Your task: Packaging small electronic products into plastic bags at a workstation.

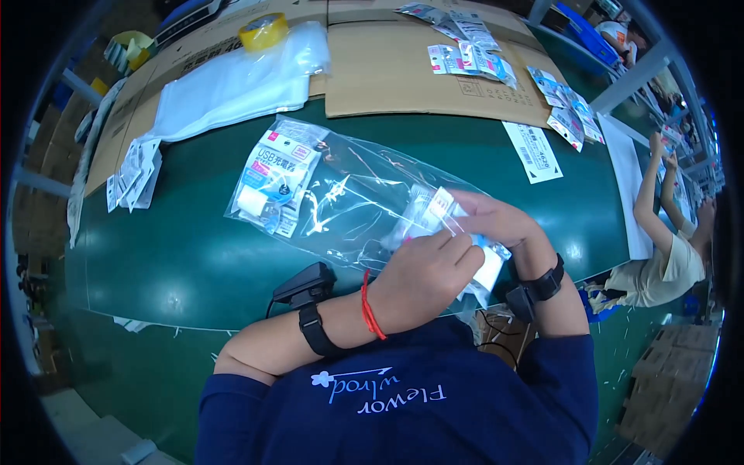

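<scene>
A long clear plastic bag (353, 194) lies across the green table. At its far left end rests a blue and white packet (275, 182) with a small white charger, seen through the film. More small white and blue packets (422, 213) are bunched at the near right end of the bag. My left hand (430, 279), with a red cord at the wrist, is closed, its fingertips pinching the bag's film over these packets. My right hand (496, 221) curls around the same bunch from the right, its fingers partly hidden behind packets and film. A further packet (488, 267) sticks out below my hands.
Flattened cardboard (387, 89) covers the table's far side, bearing a stack of clear bags (232, 89), a yellow tape roll (263, 32) and several packets (473, 62). White tags (136, 174) lie left, a label sheet (532, 151) right. Another person (666, 248) works at the right.
</scene>
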`<action>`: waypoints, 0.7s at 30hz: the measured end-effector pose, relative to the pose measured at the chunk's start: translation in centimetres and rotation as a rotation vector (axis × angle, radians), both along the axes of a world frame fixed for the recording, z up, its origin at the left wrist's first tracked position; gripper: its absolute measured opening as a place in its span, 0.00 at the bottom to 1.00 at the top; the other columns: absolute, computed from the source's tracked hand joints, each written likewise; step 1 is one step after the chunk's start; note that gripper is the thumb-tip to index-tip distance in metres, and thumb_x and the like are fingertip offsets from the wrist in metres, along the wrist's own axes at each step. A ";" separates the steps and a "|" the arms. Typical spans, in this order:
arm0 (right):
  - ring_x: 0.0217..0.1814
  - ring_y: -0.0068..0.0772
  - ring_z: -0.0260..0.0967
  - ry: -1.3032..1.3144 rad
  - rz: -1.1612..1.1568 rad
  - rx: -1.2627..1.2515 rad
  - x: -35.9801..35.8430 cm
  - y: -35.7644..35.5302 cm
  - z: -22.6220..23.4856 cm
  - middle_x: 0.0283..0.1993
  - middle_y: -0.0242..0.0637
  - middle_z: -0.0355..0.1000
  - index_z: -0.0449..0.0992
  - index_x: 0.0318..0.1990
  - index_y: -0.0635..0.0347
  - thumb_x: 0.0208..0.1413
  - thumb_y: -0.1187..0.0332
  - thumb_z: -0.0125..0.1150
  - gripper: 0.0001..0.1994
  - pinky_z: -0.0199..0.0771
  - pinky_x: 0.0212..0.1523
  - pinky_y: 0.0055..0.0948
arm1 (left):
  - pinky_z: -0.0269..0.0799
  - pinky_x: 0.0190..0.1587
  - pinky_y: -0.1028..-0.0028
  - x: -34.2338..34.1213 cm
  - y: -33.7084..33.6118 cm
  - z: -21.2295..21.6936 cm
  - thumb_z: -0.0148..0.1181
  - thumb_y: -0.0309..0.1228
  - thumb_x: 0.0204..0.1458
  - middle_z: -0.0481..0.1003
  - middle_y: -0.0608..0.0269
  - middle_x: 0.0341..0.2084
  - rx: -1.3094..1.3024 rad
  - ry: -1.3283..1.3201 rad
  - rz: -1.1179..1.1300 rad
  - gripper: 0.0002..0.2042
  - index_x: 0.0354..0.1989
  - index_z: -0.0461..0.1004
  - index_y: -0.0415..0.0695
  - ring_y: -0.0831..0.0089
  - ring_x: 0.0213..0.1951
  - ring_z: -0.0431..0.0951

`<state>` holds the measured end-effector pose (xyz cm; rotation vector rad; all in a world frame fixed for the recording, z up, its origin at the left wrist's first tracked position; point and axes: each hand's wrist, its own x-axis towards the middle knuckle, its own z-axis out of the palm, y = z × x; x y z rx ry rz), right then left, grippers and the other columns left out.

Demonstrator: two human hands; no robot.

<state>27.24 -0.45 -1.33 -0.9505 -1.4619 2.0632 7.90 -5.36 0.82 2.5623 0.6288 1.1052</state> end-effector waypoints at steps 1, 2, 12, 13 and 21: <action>0.51 0.21 0.65 0.000 0.022 -0.001 -0.6 0.2 0.1 0.53 0.34 0.69 0.61 0.62 0.61 0.59 0.65 0.57 0.25 0.67 0.51 0.23 | 0.67 0.25 0.72 -0.2 -0.1 0.1 0.57 0.23 0.42 0.65 0.61 0.23 -0.004 0.009 -0.006 0.05 0.26 0.67 0.41 0.68 0.25 0.71; 0.51 0.21 0.65 -0.058 0.057 0.047 -1.2 0.5 0.5 0.53 0.34 0.69 0.62 0.61 0.61 0.59 0.64 0.56 0.24 0.67 0.51 0.23 | 0.67 0.25 0.72 -0.2 -0.2 0.2 0.57 0.23 0.42 0.65 0.61 0.23 -0.002 0.009 0.018 0.05 0.26 0.67 0.41 0.68 0.25 0.71; 0.52 0.28 0.66 0.006 -0.135 1.089 -10.5 1.3 -1.6 0.54 0.39 0.67 0.59 0.62 0.62 0.60 0.63 0.56 0.25 0.70 0.51 0.30 | 0.69 0.28 0.75 0.5 -3.7 0.1 0.53 0.26 0.41 0.66 0.61 0.24 0.002 -0.012 -0.051 0.05 0.27 0.66 0.41 0.71 0.27 0.71; 0.52 0.28 0.66 0.005 -0.131 1.092 -11.8 1.2 -2.1 0.54 0.39 0.67 0.59 0.62 0.62 0.60 0.63 0.56 0.25 0.70 0.51 0.30 | 0.69 0.28 0.75 0.7 -4.0 0.0 0.53 0.26 0.41 0.66 0.61 0.25 -0.005 -0.028 -0.080 0.05 0.27 0.66 0.41 0.71 0.27 0.71; 0.43 0.26 0.71 -0.070 -0.515 0.394 -12.8 0.8 -2.5 0.46 0.42 0.71 0.65 0.56 0.64 0.59 0.64 0.55 0.20 0.72 0.41 0.26 | 0.70 0.28 0.77 -0.4 -3.8 0.3 0.55 0.28 0.42 0.66 0.62 0.26 0.051 -0.136 -0.135 0.07 0.29 0.68 0.40 0.73 0.28 0.71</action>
